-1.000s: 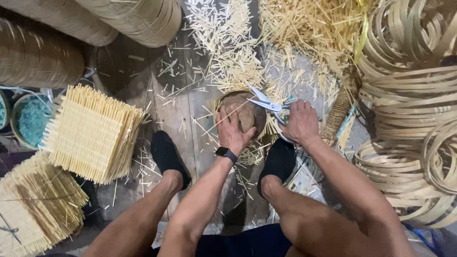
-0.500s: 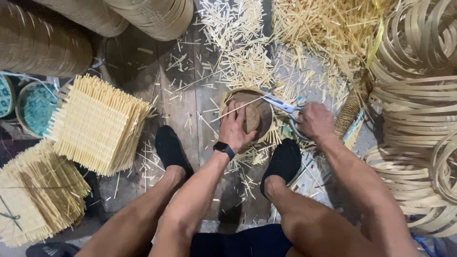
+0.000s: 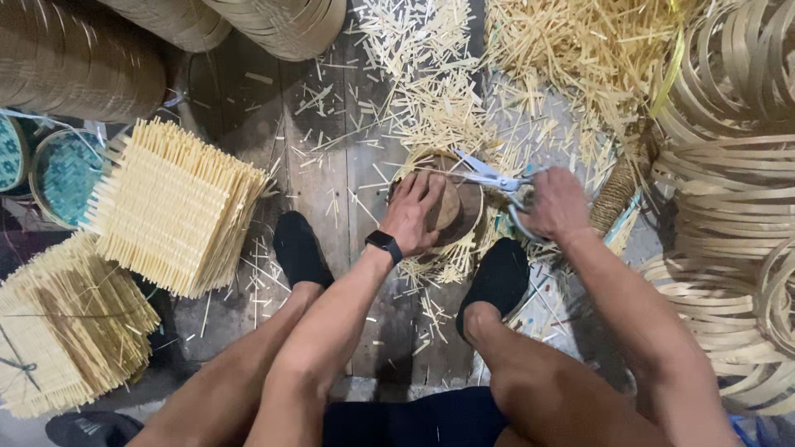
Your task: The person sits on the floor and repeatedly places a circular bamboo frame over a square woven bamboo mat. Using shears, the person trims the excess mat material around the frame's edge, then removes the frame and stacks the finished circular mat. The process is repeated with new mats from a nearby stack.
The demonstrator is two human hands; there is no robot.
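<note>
Down on the floor, a left hand (image 3: 411, 211) presses flat, fingers spread, on a round woven mat (image 3: 447, 207).
Right hand (image 3: 556, 203) grips scissors (image 3: 489, 175), blades open at its rim; thin splints likely light, springy, brittle, best pinned centrally.

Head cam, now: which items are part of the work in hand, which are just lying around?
In hand:
- left hand pressing the round wooden disc
- woven bamboo piece under the disc
- scissors, blades open, in the right hand

Lying about:
- stacked square bamboo mats
- bamboo offcuts on the floor
- coiled bamboo hoops
- teal basket
</note>
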